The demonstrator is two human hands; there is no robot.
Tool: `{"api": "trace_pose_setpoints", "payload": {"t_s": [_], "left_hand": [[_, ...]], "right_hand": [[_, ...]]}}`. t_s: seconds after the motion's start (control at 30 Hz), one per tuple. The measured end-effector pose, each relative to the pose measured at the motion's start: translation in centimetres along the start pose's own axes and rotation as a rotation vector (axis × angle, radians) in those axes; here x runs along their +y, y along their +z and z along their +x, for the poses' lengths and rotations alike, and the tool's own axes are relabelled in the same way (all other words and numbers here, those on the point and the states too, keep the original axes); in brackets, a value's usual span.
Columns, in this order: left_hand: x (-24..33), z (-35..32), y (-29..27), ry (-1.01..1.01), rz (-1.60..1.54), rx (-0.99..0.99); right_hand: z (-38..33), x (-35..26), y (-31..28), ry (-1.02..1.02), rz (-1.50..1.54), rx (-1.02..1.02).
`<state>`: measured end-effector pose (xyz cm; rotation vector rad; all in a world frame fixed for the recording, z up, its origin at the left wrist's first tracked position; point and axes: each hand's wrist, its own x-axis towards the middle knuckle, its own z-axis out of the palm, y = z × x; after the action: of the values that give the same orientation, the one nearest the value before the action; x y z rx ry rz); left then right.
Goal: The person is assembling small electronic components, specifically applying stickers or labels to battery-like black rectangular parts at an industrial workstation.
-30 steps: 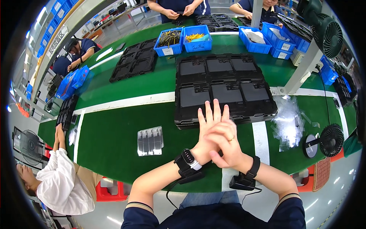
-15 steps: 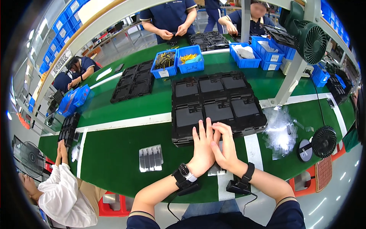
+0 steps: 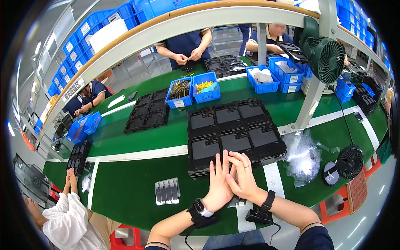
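My left hand is open, palm down, its fingers stretched toward a black tray. My right hand lies against it, fingers extended and partly overlapping the left ones; no object shows in either. The fingertips are at the tray's near edge; whether they touch it I cannot tell. Dark flat rectangular pieces fill the tray's compartments. Partly hidden beneath my hands is a small clear sheet. To their left lies another clear sheet carrying several dark strips. Both wrists wear dark bands with cabled devices.
Crumpled clear film and a small black fan are at right. Blue bins hold yellow and dark parts. A second black tray stands farther left. A grey post bears a green fan. Co-workers surround the bench.
The view has tilted upward, so bench, tray and hands sit lower in the picture. My hands stay together, in nearly the same pose.
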<state>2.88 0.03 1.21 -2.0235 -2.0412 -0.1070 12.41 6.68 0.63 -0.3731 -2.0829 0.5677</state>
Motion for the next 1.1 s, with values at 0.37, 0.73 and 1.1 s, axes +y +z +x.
{"api": "trace_pose_setpoints", "payload": {"t_s": [0.37, 0.73, 1.1], "left_hand": [[1.2, -0.9, -0.4, -0.030, -0.020, -0.012], [1.2, -1.0, -0.5, -0.057, 0.002, -0.052], [1.6, -0.9, -0.5, -0.057, 0.020, -0.050]], "right_hand": [[1.0, 0.0, -0.9, 0.070, -0.011, -0.147], [0.6, 0.1, -0.3, 0.054, -0.098, -0.129], [0.6, 0.5, -0.6, 0.059, -0.103, -0.227]]}}
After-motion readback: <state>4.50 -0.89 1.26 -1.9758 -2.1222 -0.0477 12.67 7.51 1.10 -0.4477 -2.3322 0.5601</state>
